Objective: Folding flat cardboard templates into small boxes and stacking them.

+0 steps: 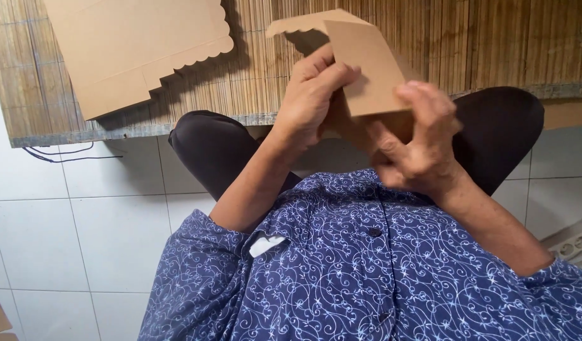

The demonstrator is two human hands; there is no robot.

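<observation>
Your blue shirt with its white swirl pattern fills the bottom of the view, closest to the camera, with dark buttons running up its middle. Beyond it your two forearms rise toward a brown cardboard piece that you hold up between your hands, above your dark-trousered knees. Your left hand grips the cardboard from its left side, fingers curled over the front face. Your right hand clasps its lower right part, fingers bent around the edge; this hand is blurred, so the exact grip is hard to read. A scalloped flap sticks out at the top of the held piece. Past your knees lies a bamboo mat, and on its left part rests a flat cardboard sheet with a scalloped edge, well apart from your hands. White floor tiles surround the mat, and a white power strip lies at the right edge.
</observation>
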